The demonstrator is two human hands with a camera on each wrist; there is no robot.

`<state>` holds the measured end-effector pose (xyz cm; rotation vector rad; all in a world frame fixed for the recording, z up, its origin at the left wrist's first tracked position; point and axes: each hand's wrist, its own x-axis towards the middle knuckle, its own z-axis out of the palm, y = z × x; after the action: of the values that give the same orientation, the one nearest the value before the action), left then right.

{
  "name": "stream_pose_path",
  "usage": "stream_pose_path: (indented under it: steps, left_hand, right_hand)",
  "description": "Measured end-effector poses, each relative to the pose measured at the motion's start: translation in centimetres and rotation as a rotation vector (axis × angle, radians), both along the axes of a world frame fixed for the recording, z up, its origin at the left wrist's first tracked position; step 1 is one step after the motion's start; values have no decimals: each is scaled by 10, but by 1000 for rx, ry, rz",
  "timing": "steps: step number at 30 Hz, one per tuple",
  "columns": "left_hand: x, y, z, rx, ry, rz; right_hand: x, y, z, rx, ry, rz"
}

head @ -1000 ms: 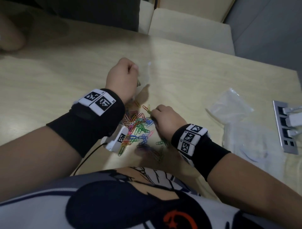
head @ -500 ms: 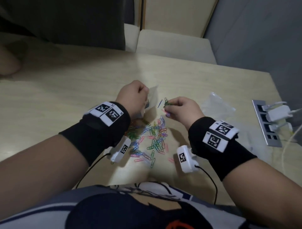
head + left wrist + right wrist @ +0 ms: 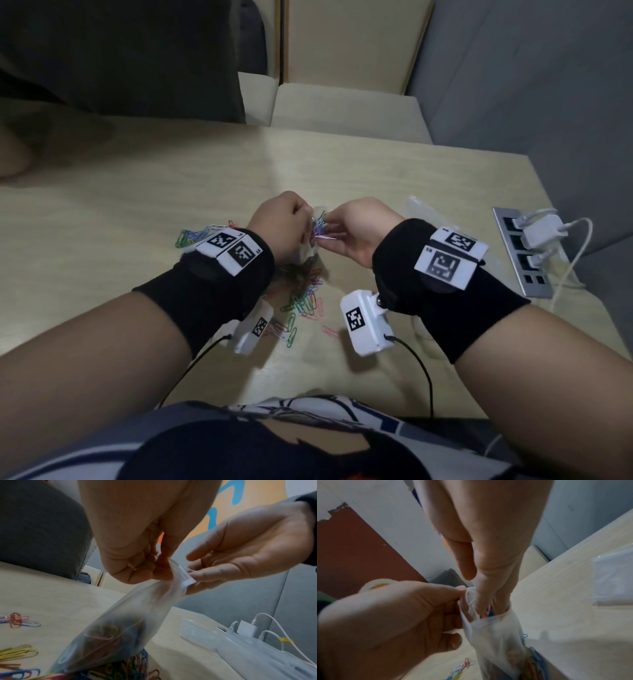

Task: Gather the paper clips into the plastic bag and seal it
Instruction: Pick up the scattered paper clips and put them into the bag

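My left hand (image 3: 291, 222) pinches the rim of a small clear plastic bag (image 3: 130, 620) and holds it up above the table; several coloured paper clips lie in its bottom. My right hand (image 3: 352, 229) is at the bag's mouth, its fingertips (image 3: 488, 601) reaching into the opening and pinching a bunch of paper clips (image 3: 320, 228). Below both hands a loose pile of paper clips (image 3: 306, 296) is spread on the table, and a smaller cluster (image 3: 190, 236) lies left of my left wrist.
Spare clear plastic bags (image 3: 423, 210) lie to the right of my hands. A grey power strip (image 3: 520, 260) with white chargers and cables sits near the table's right edge. A beige seat (image 3: 342, 109) stands beyond the far edge.
My right hand has risen from the pile with a bunch of clips and come to the bag's mouth. My left hand has lifted the bag higher. The head view has tilted up.
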<state>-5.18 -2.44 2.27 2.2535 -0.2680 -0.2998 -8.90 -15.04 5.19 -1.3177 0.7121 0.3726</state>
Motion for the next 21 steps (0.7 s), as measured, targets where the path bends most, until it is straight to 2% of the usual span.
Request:
stream_pose_path:
  steps: [6,8,10,14,16,18,21]
  left_hand:
    - [-5,-5,-2,27,-9,26]
    - [-5,-2,-1,32,-10,32]
    - [-2,3,-1,21,-6,44]
    - [9,18,-2,-9,21,65]
    - [15,29,0,-42,46,78]
    - [24,41,4,-86,50,105]
    - [40,60,8,-138,34,127]
  right_hand:
    - [1,0,12,98,51,63]
    - [-1,4,16,56,46,90]
    - [2,7,17,-106,43,143]
    - [7,17,12,-582,-89,401]
    - [6,25,13,-764,-198,392]
    - [7,28,7,-812,-223,302]
    - [8,28,-17,-873,-43,341]
